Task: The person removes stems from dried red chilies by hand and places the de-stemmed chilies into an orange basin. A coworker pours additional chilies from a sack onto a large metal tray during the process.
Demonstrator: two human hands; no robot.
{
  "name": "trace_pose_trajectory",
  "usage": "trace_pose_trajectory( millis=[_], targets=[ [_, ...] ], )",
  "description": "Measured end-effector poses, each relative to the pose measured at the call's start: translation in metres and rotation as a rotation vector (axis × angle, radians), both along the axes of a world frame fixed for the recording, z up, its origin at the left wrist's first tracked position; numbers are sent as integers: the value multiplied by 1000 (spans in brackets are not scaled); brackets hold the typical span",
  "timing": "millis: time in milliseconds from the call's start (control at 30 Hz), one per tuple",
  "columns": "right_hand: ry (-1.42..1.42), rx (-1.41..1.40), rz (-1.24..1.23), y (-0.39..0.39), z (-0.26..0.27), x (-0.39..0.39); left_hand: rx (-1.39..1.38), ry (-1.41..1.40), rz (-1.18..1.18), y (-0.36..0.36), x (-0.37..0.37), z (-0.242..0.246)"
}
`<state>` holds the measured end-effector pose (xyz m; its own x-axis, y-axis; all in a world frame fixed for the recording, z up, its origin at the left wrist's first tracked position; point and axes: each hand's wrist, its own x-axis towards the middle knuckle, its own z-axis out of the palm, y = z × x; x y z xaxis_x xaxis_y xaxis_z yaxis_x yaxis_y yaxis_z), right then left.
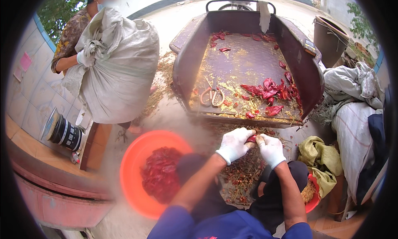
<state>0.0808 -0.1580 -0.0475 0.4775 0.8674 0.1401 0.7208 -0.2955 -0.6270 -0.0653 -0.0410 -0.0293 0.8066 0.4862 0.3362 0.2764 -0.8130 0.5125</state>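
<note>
My left hand (237,144) and my right hand (270,148), both in white gloves, hold one dried red chili pepper (252,139) between their fingers, just off the near edge of the cart bed. In the purple metal cart bed (239,58) lie more dried red peppers (269,91), mostly at the near right, with yellow seeds scattered about. Scissors (212,96) with looped handles rest at the bed's near left. To the left of my knees stands an orange plastic basin (130,173) with a heap of red peppers (161,173) in it. Stems and pepper bits (244,180) litter the ground between my legs.
At the left a person carries a big tied white woven sack (121,62). A small red basin (315,192) of seeds and a yellow-green sack (321,155) are beside my right knee. White sacks (354,127) and a large brown vat (329,40) stand farther right.
</note>
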Motion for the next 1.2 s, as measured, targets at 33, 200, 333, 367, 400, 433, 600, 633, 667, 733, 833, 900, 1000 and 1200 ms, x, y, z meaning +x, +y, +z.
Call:
trace_pose_trajectory(
  millis=[33,200,333,367,400,433,600,633,667,733,833,900,1000,1200],
  targets=[
    [-21,-23,-5,1,1,-1,-7,65,-5,0,1,1],
    [-271,-26,26,8,-2,-7,-74,247,-21,0,7,-2],
    [-59,92,-28,12,4,-6,-123,-5,-26,1,8,-1],
    [70,147,-49,13,5,-5,-202,-124,-30,1,8,2],
    [188,200,-61,14,5,-6,-204,-46,-40,3,8,3],
    [369,248,-92,17,0,-5,-373,-182,-80,3,10,0],
    [1155,372,-101,19,12,-3,-1046,-412,-44,-13,25,21],
    [1323,400,-160,21,20,-3,-1126,-458,-35,-15,28,25],
    [1492,427,-219,23,27,-2,-1169,-557,7,-18,35,22],
    [1832,631,-322,28,11,23,-1161,-652,64,-12,33,12],
    [1431,575,-277,21,19,52,-1229,-709,5,17,14,3],
    [782,368,-206,22,27,54,-1297,-735,-14,30,10,-1],
    [-96,242,-179,36,10,67,-1372,-699,-61,20,18,6],
    [-503,112,-113,70,-6,68,-1510,-642,11,23,16,-2]
  ],
)
